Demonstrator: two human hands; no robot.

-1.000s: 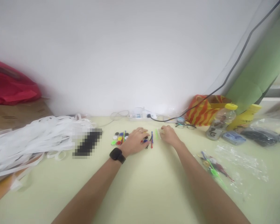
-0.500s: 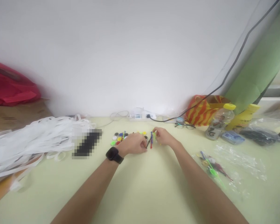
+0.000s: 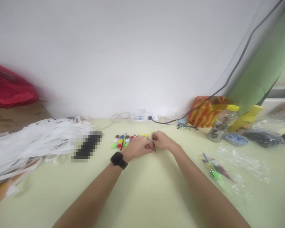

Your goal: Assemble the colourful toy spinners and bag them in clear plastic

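My left hand (image 3: 139, 147), with a black watch (image 3: 118, 160) on its wrist, is closed with its fingertips at the lower end of a few thin coloured sticks (image 3: 154, 147). Black and red show on the sticks, which stand nearly in line with my view. My right hand (image 3: 163, 141) pinches at their upper end, its fingers close to those of my left hand. Small round discs (image 3: 115, 140) in black, white, yellow, red, green and blue lie in rows beside and behind my left hand, which hides part of them. More thin sticks (image 3: 124, 139) lie across the discs.
Toward the right lie clear plastic bags (image 3: 244, 164), one with coloured pieces (image 3: 215, 171), near two bottles (image 3: 222, 125) and eyeglasses (image 3: 187, 127). A power strip (image 3: 142, 117) sits at the wall. White strips (image 3: 45, 136) and a pixelated dark object (image 3: 87, 147) are at left.
My right hand has moved left toward my left hand, onto the sticks. My left hand has shifted slightly right, and the gap between the hands has narrowed.
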